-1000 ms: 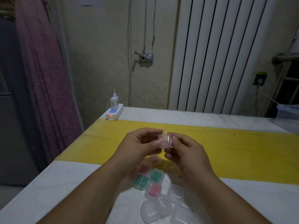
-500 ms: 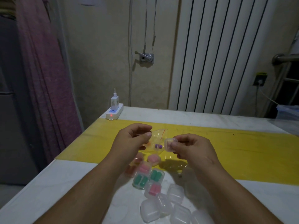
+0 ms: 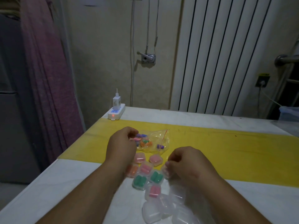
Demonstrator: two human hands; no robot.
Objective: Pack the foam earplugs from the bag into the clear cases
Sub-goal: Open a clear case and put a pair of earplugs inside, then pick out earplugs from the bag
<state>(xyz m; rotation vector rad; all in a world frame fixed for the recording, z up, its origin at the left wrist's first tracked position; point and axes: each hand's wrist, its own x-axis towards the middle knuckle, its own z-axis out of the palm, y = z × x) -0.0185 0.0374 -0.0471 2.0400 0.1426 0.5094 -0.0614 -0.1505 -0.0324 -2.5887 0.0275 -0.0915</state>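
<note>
1. While the bag (image 3: 159,139) lies mid-frame, its earplugs (image 3: 144,140) are reached by the left hand (image 3: 121,146), curled at its left edge; a pinch cannot be confirmed.
2. A clear case (image 3: 165,171) is seemingly gripped in the right hand (image 3: 189,164), lower right, ready for filling.
3. Filled cases (image 3: 146,169) are grouped beneath the bag, apart from empty cases (image 3: 163,209).

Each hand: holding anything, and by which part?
Right hand pinches a clear case by its upper edge, fingertips on top. Left hand curls at the left end of the bag; a grip cannot be told.
</note>
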